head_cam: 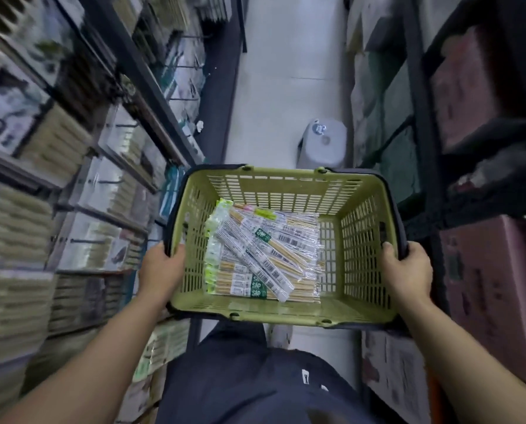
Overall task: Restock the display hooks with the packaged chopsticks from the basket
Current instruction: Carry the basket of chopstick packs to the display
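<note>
A display rack (72, 185) fills the left side of the frame from top to bottom. It is hung with rows of packaged wares, blurred, many of them pale and stick-like. Dark shelving (423, 123) runs down the right side and carries pinkish cartons (469, 87) and greenish bundles. Between the two a pale floor (286, 81) runs up the middle of the frame as a narrow aisle.

A green slatted basket (274, 188) sits in the lower centre, held level above the person's dark clothing, with its dark handles folded down around the rim. The packaged chopsticks (255, 255) lie in a loose heap on the basket's bottom, left of its middle. They are clear sleeves with green and white labels and barcodes, some lying straight along the basket, several crossed diagonally on top.

The left hand (160, 270) grips the basket's left rim, fingers curled over the edge into the inside, near the heap's left edge but apart from it. The right hand (408, 270) grips the right rim and the handle lying on it, well apart from the packets, with bare basket floor between.

A grey plastic stool (322, 145) stands on the floor just beyond the basket's far rim, against the right shelving. Thin display hooks (85, 241) jut from the rack toward the aisle, left of the left hand; more show higher up.
</note>
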